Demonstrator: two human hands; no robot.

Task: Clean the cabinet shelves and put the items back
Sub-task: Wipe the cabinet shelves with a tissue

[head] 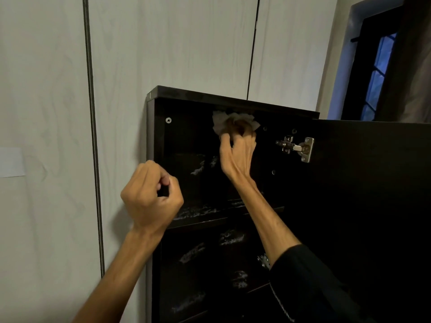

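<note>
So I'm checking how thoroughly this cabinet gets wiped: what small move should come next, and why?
Probably draw the right hand and its white cloth down the back panel toward the top shelf. The cloth is pressed high up, just under the cabinet's top board, while pale smears show lower down.

Place: home interior, likely a bedroom | Evidence: pale woodgrain wardrobe doors (175, 47); dark cabinet (233, 99) with hinged door (373, 183); barred window (377, 73); curtain (417, 78)
</note>
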